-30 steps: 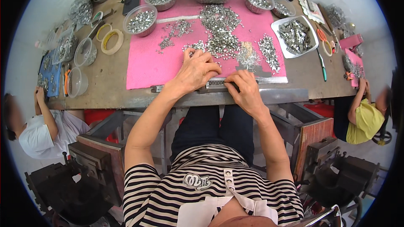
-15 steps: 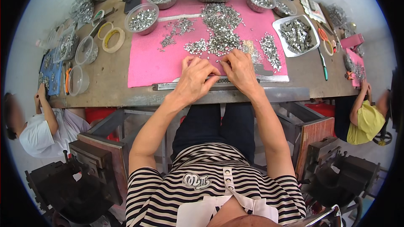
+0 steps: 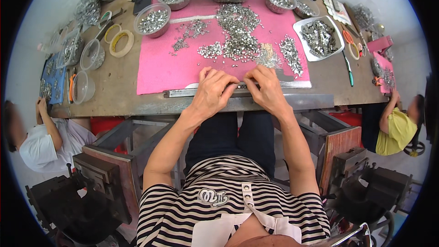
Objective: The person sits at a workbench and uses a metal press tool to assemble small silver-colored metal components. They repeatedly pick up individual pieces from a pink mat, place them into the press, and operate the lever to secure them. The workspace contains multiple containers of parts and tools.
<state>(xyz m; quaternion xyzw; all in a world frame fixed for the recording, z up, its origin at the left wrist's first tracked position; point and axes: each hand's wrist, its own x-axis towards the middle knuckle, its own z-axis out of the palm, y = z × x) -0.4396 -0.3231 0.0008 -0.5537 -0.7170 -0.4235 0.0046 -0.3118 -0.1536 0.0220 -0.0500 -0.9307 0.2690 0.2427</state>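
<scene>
A narrow metal rail point(image 3: 182, 93) lies along the front edge of the pink mat point(image 3: 157, 71), with small metal pieces sitting in it between my hands. My left hand point(image 3: 213, 90) rests over the rail, thumb and forefinger pinched together at the row of pieces. Close beside it, my right hand point(image 3: 267, 90) bends its fingers into a pinch over the same row. Whatever lies between the fingertips is too small to make out. Beyond my hands a heap of small silvery metal pieces point(image 3: 240, 41) spreads across the mat, and thin pin-like bits point(image 3: 269, 57) lie to its right.
Clear plastic tubs point(image 3: 154, 20) of metal pieces stand behind the heap. A white tray point(image 3: 301, 41) of darker pieces sits right, near orange-handled scissors point(image 3: 351, 45) and a green-handled tool point(image 3: 349, 71). Tape rolls point(image 3: 122, 43) lie left. Other people sit at both sides.
My right hand has drawn back from the heap's near edge to the rail, its fingertips now close to my left hand's. The left hand stays nearly in place.
</scene>
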